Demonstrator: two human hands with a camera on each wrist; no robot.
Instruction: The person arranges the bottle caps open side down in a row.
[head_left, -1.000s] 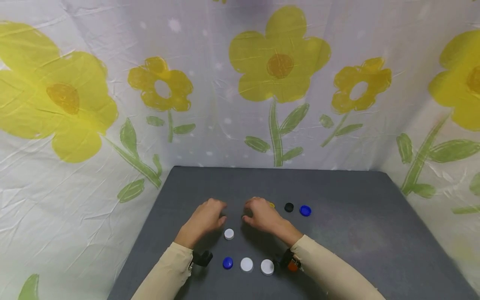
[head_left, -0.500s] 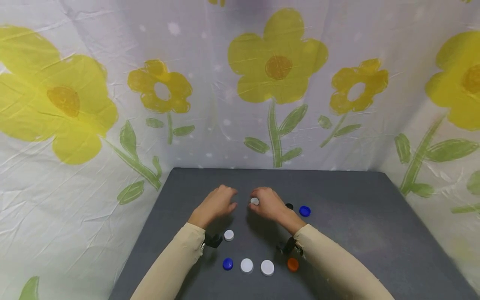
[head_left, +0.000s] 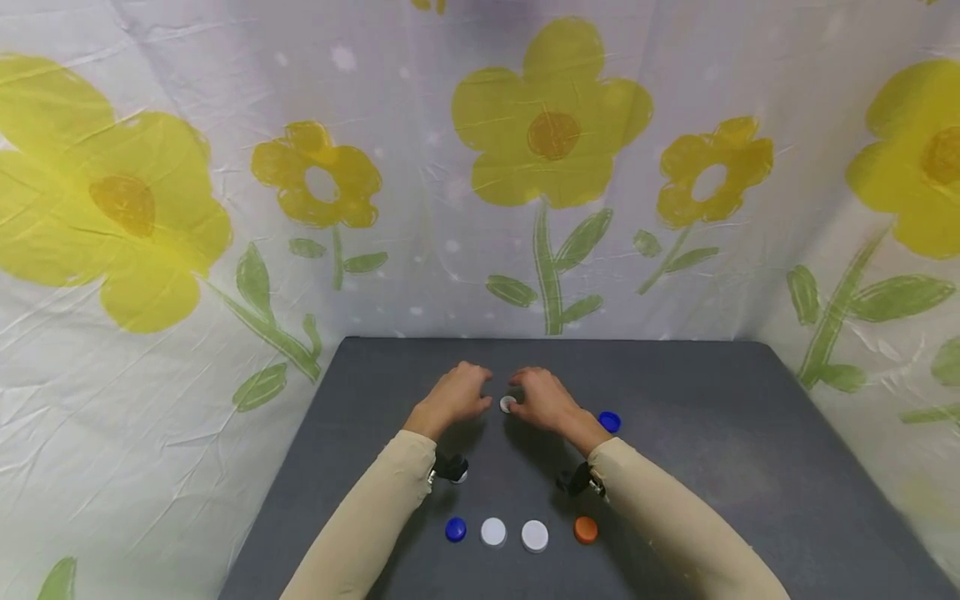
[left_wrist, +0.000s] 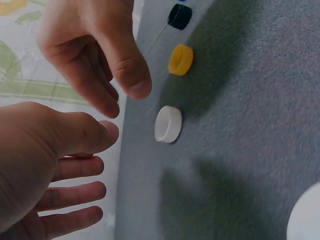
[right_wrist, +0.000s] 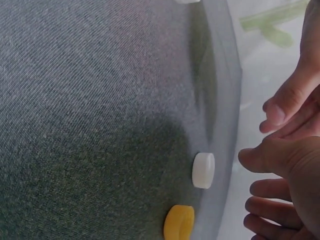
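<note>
Both bare hands hover above the far middle of the dark table, facing each other. My left hand point(head_left: 455, 400) has loosely bent, spread fingers with nothing between them, as the left wrist view shows. My right hand point(head_left: 546, 400) also holds nothing; its thumb and fingers hang relaxed. Beneath and between them a white bottle cap point(left_wrist: 168, 124) lies on the table, open side showing; in the head view this white cap point(head_left: 507, 404) appears beside the right thumb. A yellow cap point(left_wrist: 181, 60) and a black cap point(left_wrist: 180, 16) continue the row, hidden behind the right hand in the head view.
A blue cap point(head_left: 609, 422) ends the far row at right. Nearer lie another blue cap point(head_left: 455, 529), two white caps, one left point(head_left: 493, 532) and one right point(head_left: 535, 536), and an orange cap point(head_left: 586, 529). Another white cap is partly hidden under the left wrist. Flowered cloth point(head_left: 420, 250) surrounds the table.
My left hand has moved right and away, closing on the right hand. The right hand has shifted slightly right and away, uncovering the white cap and covering the yellow and black ones.
</note>
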